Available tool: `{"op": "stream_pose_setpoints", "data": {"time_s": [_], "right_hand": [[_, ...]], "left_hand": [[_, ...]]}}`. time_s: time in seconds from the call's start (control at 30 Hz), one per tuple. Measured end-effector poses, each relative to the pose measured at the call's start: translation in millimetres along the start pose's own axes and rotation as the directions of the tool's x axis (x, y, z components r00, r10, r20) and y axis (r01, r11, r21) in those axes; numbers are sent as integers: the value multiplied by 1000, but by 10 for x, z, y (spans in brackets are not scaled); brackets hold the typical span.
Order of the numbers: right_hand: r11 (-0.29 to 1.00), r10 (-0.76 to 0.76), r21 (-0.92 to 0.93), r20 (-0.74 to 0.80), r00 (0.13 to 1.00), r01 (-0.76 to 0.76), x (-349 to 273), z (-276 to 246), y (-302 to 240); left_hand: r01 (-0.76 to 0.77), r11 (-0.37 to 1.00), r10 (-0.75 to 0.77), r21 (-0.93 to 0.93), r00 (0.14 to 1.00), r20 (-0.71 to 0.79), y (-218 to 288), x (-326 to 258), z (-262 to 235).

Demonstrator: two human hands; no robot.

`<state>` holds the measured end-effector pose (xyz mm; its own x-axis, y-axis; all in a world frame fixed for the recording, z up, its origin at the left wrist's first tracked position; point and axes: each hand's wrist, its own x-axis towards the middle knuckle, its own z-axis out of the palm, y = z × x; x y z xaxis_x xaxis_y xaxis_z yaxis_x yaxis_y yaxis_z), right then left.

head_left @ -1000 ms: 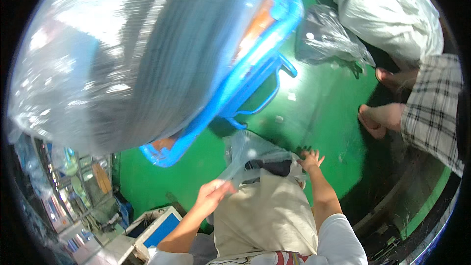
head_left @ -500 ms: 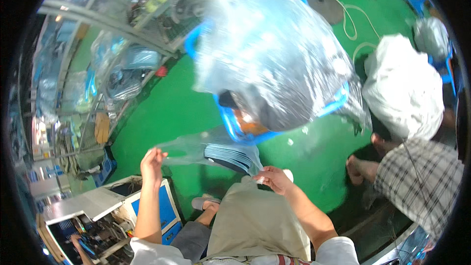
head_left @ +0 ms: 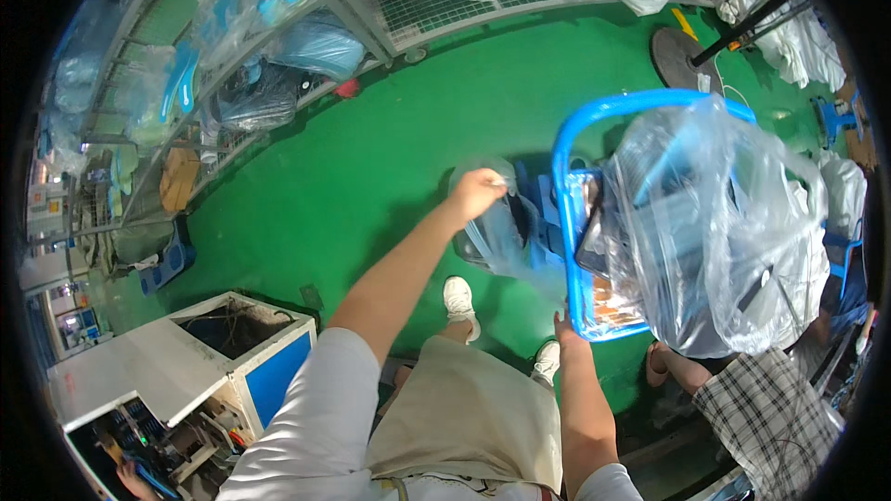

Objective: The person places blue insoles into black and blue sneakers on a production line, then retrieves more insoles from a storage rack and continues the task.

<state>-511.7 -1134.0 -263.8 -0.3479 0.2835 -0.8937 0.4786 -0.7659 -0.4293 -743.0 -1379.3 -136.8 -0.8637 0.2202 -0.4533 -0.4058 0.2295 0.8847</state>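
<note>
Left fingers pinch thin, see-through plastic bag; right fingers beside smooth blue rim, grip unclear.

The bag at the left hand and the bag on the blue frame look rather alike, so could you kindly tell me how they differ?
Size: the left-hand bag looks smaller; the framed bag bulges wider.
Support: the left hand pinches the left-hand bag, while the framed bag sits on the blue frame.
Place: the left-hand bag is left of the framed bag.
Both are see-through plastic.
</note>
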Motion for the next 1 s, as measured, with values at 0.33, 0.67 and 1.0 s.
{"op": "stream_pose_setpoints", "data": {"time_s": [0.33, 0.67, 1.0], "right_hand": [[879, -19, -462, -286, 958, -121, -672, 530, 231], [-282, 500, -824, 310, 809, 491, -1141, 1539, 365], [224, 60, 469, 869, -492, 854, -5847, 5876, -775]], "left_hand": [[271, 955, -223, 119, 923, -312, -146, -389, -800], [547, 832, -459, 90, 771, -441, -753, -3292, -2494], [-972, 79, 991, 221, 53, -122, 4009, -5304, -4053]]}}
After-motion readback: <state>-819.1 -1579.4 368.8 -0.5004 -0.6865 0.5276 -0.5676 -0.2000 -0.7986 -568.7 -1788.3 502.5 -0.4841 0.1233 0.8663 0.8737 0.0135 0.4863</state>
